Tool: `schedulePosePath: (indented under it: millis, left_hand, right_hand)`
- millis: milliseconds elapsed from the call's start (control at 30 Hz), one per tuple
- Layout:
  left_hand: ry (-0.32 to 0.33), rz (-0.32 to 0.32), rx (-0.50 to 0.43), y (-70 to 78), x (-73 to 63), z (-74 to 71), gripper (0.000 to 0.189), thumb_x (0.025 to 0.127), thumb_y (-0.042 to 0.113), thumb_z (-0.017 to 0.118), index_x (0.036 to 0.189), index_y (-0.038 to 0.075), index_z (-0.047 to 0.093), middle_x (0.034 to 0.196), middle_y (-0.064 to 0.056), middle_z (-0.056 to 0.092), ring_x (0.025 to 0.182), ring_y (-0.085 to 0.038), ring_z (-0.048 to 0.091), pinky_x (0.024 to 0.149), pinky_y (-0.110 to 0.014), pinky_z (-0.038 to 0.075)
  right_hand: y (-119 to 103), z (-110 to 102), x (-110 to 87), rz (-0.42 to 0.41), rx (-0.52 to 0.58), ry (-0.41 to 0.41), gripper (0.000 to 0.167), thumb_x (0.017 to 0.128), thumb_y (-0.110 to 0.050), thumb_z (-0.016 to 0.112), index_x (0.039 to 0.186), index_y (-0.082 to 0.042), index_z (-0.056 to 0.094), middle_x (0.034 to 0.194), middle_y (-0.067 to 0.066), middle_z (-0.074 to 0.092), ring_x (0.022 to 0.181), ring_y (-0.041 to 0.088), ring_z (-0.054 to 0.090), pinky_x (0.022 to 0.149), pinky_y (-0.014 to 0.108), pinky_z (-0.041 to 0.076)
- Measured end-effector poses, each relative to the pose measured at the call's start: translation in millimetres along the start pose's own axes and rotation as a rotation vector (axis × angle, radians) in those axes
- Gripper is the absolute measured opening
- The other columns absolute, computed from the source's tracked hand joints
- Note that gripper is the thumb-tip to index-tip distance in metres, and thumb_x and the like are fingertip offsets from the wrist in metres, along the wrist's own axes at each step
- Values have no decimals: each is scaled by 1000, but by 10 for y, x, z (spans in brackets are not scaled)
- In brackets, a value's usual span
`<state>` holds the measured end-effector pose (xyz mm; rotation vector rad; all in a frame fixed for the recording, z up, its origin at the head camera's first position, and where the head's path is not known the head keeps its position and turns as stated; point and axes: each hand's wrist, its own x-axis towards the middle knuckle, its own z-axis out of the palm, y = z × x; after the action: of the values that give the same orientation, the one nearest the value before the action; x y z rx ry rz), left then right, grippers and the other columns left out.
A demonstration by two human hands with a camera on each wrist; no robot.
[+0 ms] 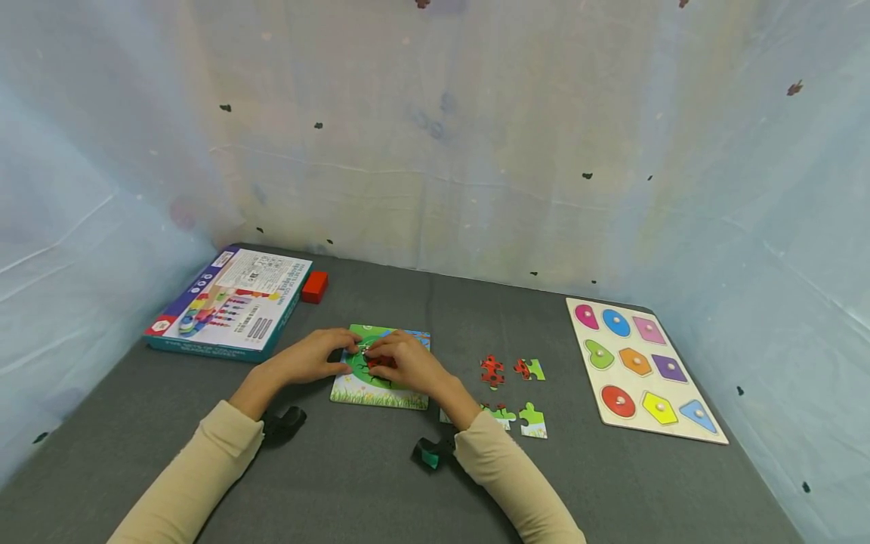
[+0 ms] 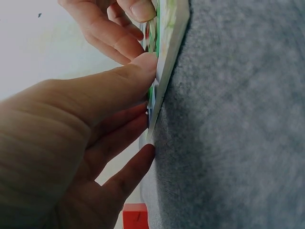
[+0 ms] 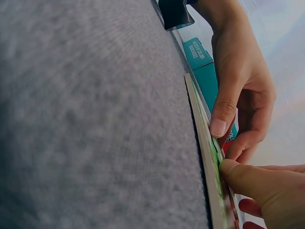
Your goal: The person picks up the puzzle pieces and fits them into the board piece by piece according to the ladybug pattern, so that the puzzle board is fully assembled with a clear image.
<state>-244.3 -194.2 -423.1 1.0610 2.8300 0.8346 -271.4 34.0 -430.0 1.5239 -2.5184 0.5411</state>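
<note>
A square green puzzle board with a grassy lower edge lies on the grey cloth, under both hands. My left hand rests its thumb and fingers at the board's left side, the thumb bent down against the face in the left wrist view. My right hand reaches over the board's middle, its thumb and fingers pinching a red ladybug puzzle piece. Most of that piece is hidden by the fingers. In the right wrist view the right thumb sits close to the left thumb.
Several loose pieces, among them a red spotted piece and a green one, lie right of the board. A shape board lies farther right. At the left are a boxed toy and a red block. A pale curtain hangs behind.
</note>
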Motion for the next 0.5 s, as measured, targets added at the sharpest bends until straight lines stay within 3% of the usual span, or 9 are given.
schedulePosePath:
  millis: [333, 500]
  left_hand:
    - [-31, -23, 22, -19, 9, -3, 27, 84, 18, 69, 107, 3, 66, 128, -17, 54, 118, -36, 50, 95, -51, 40]
    - [-29, -16, 22, -18, 16, -4, 23, 84, 17, 70, 103, 5, 68, 127, -17, 55, 117, -35, 51, 94, -51, 41]
  right_hand:
    - [-20, -11, 1, 0, -14, -2, 29, 87, -25, 68, 110, -8, 69, 113, 4, 65, 105, 20, 55, 91, 28, 42]
    - [-14, -3, 3, -10, -4, -2, 29, 87, -25, 67, 110, -7, 70, 113, 5, 65, 104, 20, 55, 92, 29, 42]
